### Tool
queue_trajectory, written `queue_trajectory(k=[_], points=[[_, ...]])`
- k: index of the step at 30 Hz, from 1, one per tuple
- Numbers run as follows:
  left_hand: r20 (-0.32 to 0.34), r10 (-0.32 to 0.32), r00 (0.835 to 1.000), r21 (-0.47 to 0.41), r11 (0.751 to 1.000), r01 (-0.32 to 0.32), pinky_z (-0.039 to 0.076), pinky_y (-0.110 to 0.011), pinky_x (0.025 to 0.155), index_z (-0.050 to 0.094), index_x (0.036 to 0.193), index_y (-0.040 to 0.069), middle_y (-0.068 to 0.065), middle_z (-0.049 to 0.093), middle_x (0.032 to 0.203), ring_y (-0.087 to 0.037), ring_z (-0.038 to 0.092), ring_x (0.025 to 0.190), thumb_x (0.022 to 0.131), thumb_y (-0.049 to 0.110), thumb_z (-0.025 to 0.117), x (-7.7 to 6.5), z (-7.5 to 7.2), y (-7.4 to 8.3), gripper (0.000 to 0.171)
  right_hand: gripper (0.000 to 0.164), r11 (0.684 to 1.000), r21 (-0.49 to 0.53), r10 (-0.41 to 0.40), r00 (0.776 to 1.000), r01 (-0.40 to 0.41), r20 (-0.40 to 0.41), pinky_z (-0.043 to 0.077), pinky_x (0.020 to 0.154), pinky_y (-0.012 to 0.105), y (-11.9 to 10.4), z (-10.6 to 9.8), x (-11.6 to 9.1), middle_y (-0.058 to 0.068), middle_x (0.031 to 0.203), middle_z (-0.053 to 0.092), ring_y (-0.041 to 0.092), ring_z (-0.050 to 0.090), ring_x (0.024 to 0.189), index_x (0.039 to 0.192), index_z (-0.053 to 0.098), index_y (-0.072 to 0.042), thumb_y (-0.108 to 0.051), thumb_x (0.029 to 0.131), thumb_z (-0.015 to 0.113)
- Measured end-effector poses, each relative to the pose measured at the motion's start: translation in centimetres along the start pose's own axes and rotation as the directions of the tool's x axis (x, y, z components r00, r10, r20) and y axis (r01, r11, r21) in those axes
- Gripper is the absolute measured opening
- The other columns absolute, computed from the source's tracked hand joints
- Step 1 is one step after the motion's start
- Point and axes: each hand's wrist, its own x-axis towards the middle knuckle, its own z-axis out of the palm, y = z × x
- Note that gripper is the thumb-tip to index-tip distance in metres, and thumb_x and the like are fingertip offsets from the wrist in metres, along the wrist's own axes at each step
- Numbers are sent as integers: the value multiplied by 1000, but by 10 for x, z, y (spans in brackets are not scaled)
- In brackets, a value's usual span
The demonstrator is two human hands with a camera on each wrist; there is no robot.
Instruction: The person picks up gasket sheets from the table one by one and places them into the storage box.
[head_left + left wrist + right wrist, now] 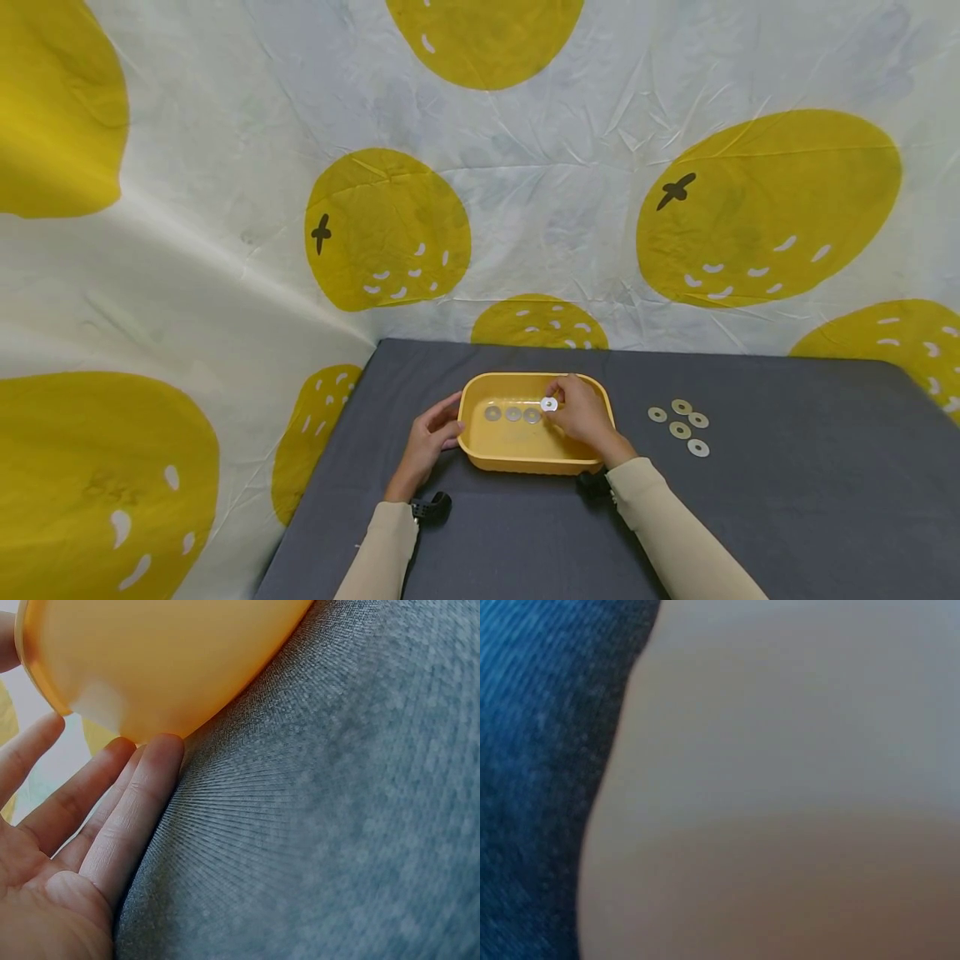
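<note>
Against the yellow tray (pixel 517 463), straight-fingered left hand (pixel 429 435); right hand (pixel 581 408), pinch grip on a washer (pixel 547 407)

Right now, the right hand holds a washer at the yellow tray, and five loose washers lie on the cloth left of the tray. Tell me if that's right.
Not left: the five loose washers lie on the cloth right of the yellow tray, as the head view shows. The right hand holds a washer.

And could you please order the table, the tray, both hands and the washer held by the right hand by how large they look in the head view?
1. Table
2. Tray
3. Left hand and right hand: too alike to rank
4. Washer
</note>
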Motion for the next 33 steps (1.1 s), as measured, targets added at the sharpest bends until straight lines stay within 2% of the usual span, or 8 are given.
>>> queue_trajectory(k=[13,17,21,27,30,33], points=[[0,3,1000,9,1000,-3,63,-32,81,57,147,22,-24,64,135,-42,67,116,97,9,66,-1,2,1,53,29,1000,-6,-16,1000,16,5,41,71,35,0,-2,-2,12,93,55,23,48,79,107,70,-4,-10,82,83],[-6,3,1000,20,1000,-3,63,-33,82,57,147,23,-23,65,133,-41,67,115,97,9,65,-1,3,1,52,27,1000,20,-15,1000,15,1,40,71,35,0,-3,-2,12,92,56,23,48,78,107,70,-4,-11,83,82],[0,6,1000,21,1000,-6,63,-32,82,56,147,23,-23,64,133,-40,67,115,97,10,65,-1,3,0,53,25,994,105,-36,999,39,-26,40,71,33,0,-7,-3,10,93,55,21,48,78,109,68,-5,-13,87,80],[8,33,999,9,999,-33,63,-31,81,55,149,19,-26,63,134,-39,68,114,97,8,65,0,0,-2,54,26,960,251,-100,989,125,-109,42,66,28,-4,-29,-8,9,95,57,20,49,75,113,67,-8,-16,92,77],[10,35,999,9,999,-35,63,-31,81,55,149,19,-26,63,133,-37,69,113,97,9,65,-1,0,-1,54,24,950,275,-114,983,151,-144,42,62,25,1,-45,-12,9,93,58,19,49,73,114,67,-7,-16,93,76],[11,27,1000,4,1000,-27,63,-30,81,55,149,20,-25,63,134,-37,68,113,97,10,66,-1,1,0,54,23,953,269,-96,981,140,-170,43,61,24,15,-63,-18,9,90,58,17,50,72,115,66,-6,-18,96,73]])
